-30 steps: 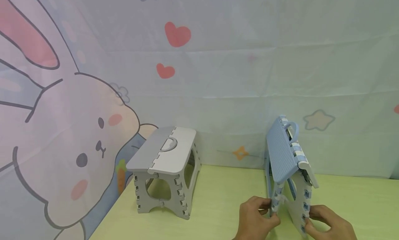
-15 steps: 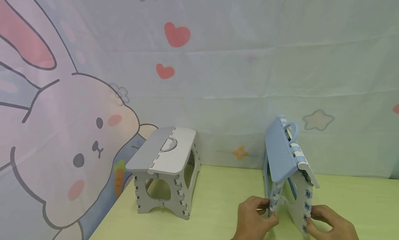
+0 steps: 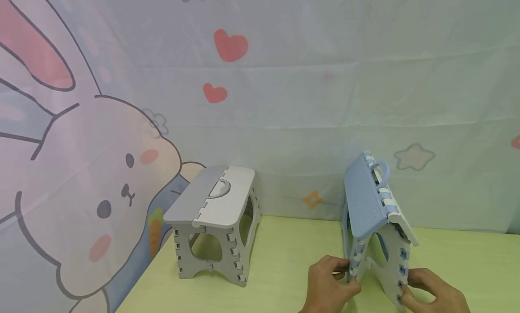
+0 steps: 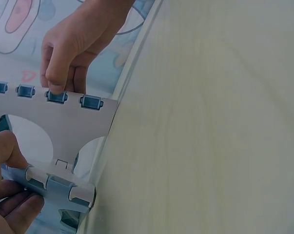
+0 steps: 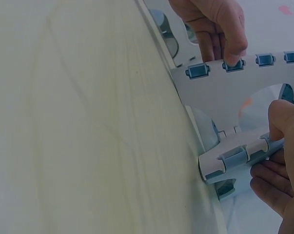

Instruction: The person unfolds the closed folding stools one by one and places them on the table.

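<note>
A blue-and-white folding step stool (image 3: 367, 200) stands partly unfolded at the right of the head view, its top peaked like a roof and a blue loop handle (image 3: 383, 174) at the ridge. My left hand (image 3: 329, 283) pinches the lower hinged edge of its left leg between thumb and fingers. On the opposite side, my right hand (image 3: 436, 292) grips the lower edge of the right leg panel (image 3: 392, 268). Both wrist views show the folding end panel (image 4: 68, 122) bent inward between the hands, with the right hand's thumb (image 5: 278, 117) over a hinged edge.
A grey-and-white folding stool (image 3: 213, 200) stands fully unfolded to the left on the pale green-yellow table (image 3: 292, 249). Behind the table hangs a cartoon rabbit cloth (image 3: 284, 100) with hearts and stars.
The blue-and-white stool's legs have spread slightly wider. My left hand has shifted a little left and my right hand a little right, both keeping hold.
</note>
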`<state>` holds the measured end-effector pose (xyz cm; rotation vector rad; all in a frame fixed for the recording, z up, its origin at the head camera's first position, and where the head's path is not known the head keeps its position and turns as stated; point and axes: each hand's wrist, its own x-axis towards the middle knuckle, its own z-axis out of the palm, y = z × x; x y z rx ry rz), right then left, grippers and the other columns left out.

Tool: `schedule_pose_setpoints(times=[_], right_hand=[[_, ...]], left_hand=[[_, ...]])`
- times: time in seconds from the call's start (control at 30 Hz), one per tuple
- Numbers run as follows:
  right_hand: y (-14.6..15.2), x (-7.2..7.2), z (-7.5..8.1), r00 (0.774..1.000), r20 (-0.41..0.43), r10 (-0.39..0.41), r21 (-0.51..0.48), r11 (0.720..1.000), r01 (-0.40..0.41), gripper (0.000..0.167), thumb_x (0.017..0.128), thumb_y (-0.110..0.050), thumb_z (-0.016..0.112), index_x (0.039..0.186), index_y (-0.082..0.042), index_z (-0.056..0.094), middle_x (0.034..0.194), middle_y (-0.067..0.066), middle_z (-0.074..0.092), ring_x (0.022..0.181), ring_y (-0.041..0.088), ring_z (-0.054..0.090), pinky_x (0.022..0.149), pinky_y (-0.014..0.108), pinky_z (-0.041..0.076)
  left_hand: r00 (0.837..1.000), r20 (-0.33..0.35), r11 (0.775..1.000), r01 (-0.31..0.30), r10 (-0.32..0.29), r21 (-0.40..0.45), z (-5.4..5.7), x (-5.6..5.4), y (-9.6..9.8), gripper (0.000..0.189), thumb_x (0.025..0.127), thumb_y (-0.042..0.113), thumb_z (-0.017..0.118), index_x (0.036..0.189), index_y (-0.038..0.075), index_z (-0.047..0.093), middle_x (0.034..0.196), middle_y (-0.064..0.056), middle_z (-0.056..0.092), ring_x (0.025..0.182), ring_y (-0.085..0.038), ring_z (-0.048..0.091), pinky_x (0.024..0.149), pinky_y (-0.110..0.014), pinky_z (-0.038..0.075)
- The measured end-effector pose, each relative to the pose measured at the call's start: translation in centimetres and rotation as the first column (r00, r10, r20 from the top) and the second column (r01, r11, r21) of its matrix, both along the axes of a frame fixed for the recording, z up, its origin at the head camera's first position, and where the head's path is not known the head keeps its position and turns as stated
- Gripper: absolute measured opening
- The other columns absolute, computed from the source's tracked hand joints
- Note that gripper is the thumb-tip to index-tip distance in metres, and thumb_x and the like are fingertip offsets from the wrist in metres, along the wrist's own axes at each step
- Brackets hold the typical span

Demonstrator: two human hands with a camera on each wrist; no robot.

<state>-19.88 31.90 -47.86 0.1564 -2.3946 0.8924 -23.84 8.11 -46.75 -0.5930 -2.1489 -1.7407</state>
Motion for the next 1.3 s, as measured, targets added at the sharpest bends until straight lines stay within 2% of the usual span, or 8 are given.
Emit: schedule_pose_setpoints(times=[0.37,0.6,0.73,1.03,1.3], right_hand=[[0.3,0.1,0.2,0.998,0.057,-0.004,-0.022,1.000,0.005,0.029,0.082,-0.007,0.088,0.106,-0.020,0.078,0.098,-0.018,0.072,0.082,-0.007,0.067,0.066,0.006,0.051],[0.3,0.2,0.1,1.000,-0.007,0.000,-0.028,1.000,0.000,0.032,0.079,-0.003,0.089,0.103,-0.021,0.078,0.097,-0.016,0.073,0.081,-0.006,0.068,0.066,0.006,0.052],[0.5,0.3,0.1,1.000,-0.015,-0.008,-0.015,1.000,0.007,0.032,0.078,-0.003,0.089,0.103,-0.020,0.078,0.096,-0.017,0.072,0.080,-0.006,0.068,0.066,0.005,0.051],[1.0,0.2,0.2,0.998,0.049,-0.029,-0.005,1.000,0.029,0.030,0.080,-0.008,0.089,0.105,-0.021,0.078,0.096,-0.018,0.072,0.080,-0.008,0.067,0.066,0.003,0.048],[1.4,0.3,0.4,0.993,0.106,-0.047,0.019,0.999,0.045,0.027,0.083,-0.014,0.090,0.106,-0.020,0.078,0.097,-0.016,0.073,0.082,-0.009,0.066,0.065,0.010,0.051]], left_hand=[[0.999,0.034,1.000,0.012,-0.012,-0.008,0.2,0.1,-0.3,0.024,0.078,-0.004,0.079,0.101,0.002,0.080,0.094,0.004,0.070,0.088,-0.002,0.070,0.077,-0.011,0.058],[1.000,0.015,1.000,0.004,-0.004,-0.012,0.2,-0.1,-0.2,0.023,0.077,-0.004,0.078,0.100,0.002,0.079,0.093,0.007,0.070,0.087,0.000,0.069,0.076,-0.011,0.058],[1.000,0.017,1.000,0.004,-0.004,-0.008,0.2,-0.1,-0.2,0.024,0.076,-0.004,0.078,0.099,0.002,0.079,0.093,0.007,0.070,0.088,-0.001,0.069,0.077,-0.011,0.058],[1.000,-0.005,1.000,0.010,-0.010,-0.009,0.3,0.0,-0.4,0.024,0.076,-0.004,0.078,0.099,0.002,0.079,0.094,0.005,0.070,0.089,-0.005,0.071,0.077,-0.011,0.058],[1.000,0.030,1.000,0.009,-0.009,-0.023,0.6,0.1,-0.4,0.023,0.077,-0.003,0.078,0.099,0.002,0.079,0.093,0.007,0.070,0.089,-0.004,0.071,0.077,-0.011,0.058]])
